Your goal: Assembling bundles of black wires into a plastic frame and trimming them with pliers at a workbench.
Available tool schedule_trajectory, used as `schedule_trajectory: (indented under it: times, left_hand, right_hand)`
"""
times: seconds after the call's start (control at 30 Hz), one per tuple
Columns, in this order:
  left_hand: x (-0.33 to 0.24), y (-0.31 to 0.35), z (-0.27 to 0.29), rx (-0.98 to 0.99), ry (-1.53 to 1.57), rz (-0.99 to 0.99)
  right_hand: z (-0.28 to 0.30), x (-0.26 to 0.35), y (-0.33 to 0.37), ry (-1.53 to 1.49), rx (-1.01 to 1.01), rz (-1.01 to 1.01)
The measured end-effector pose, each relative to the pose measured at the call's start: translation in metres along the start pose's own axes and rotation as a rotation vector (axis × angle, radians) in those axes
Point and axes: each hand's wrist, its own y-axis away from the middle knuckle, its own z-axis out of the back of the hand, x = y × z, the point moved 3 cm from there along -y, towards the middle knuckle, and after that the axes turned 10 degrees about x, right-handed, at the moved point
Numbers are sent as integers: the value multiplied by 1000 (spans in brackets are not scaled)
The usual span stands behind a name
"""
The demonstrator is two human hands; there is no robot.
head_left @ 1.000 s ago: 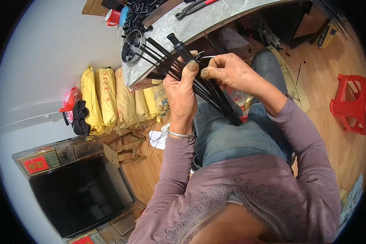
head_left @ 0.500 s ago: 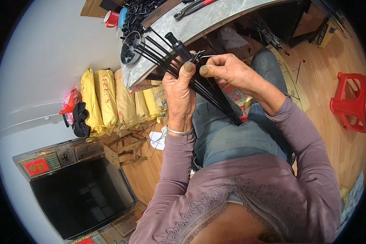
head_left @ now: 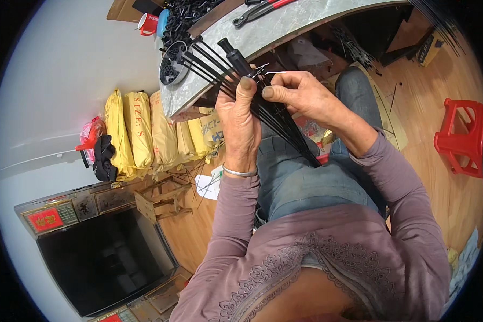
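My left hand (head_left: 238, 118) is wrapped around what looks like an umbrella frame, a bundle of thin black ribs (head_left: 287, 134) with a thick black cylindrical piece (head_left: 235, 58) standing up past the thumb. The ribs fan out toward the table at upper left, and their other ends come together above my lap. Close on its right, my right hand (head_left: 308, 96) pinches a thin, light wire (head_left: 275, 72) between thumb and forefinger. That wire runs to the frame's hub, just beside my left thumb. Fingers partly hide the hub's details.
On the grey table (head_left: 290, 22) lie red-handled pliers (head_left: 257, 14). A round bowl (head_left: 169, 83) of small black parts sits at its edge, near a heap of black parts (head_left: 190, 19). Yellow sacks (head_left: 139, 131) lean left. A red plastic stool (head_left: 459, 139) stands right.
The frame and both hands stay almost in place. The thin wire at my right fingertips has shifted slightly, and the view has tilted a little.
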Motion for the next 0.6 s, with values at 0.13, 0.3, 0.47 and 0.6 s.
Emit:
schedule_trajectory:
  times: [0.13, 0.3, 0.47, 0.6]
  left_hand:
    - [0, 0, 4, -23, -29, -39]
    - [0, -1, 6, -38, -30, -67]
    - [-1, -1, 6, -39, -34, -67]
    - [0, -1, 9, -42, -61, -98]
  right_hand:
    - [-2, -2, -5, 185, -42, 74]
    - [-3, -4, -10, 296, -44, 136]
    - [-7, -2, -8, 425, -130, 192]
    - [-7, -1, -9, 499, -139, 194]
